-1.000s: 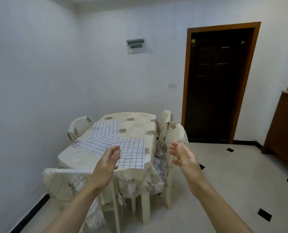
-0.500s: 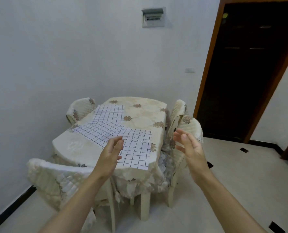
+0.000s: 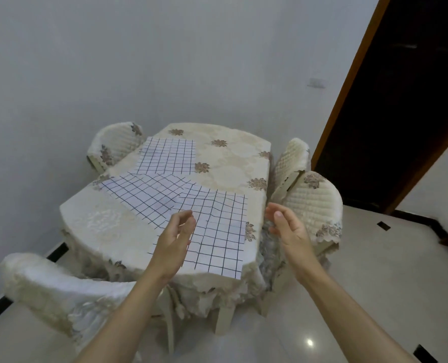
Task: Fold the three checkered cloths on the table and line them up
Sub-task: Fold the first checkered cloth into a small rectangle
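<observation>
**Left grip** (image 3: 177, 239): raised in front of me, fingers loosely curved with the thumb close to the fingertips. It holds nothing.

**Right grip** (image 3: 288, 229): raised at about the same height, palm turned inward, fingers relaxed and apart. It holds nothing. The two grips are well apart from each other.

**Near cloth** (image 3: 217, 237): white with a dark grid, lying flat and unfolded on the bench (image 3: 91, 218). It shows between my two grips and partly behind the left one. One near corner reaches the bench rim, to the right of my left wrist. I cannot tell whether the left grip touches it.

**Middle cloth** (image 3: 144, 195): same pattern, unfolded, beyond and to the left of the left grip, set at an angle. Its right corner meets the near cloth. I cannot tell which of the two lies on top.

**Far cloth** (image 3: 169, 155): same pattern, unfolded, further beyond the left grip. Its near edge meets the middle cloth.

**Surroundings:** the bench wears a cream cover with brown flowers.
- The near chair (image 3: 47, 284), also covered, stands below and to the left of the left grip.
- The side chairs (image 3: 312, 203), two of them, stand just beyond the right grip.
- The far chair (image 3: 115, 145) stands well beyond the left grip, to its left.
- A dark door (image 3: 401, 100) stands beyond and to the right of the right grip.
</observation>
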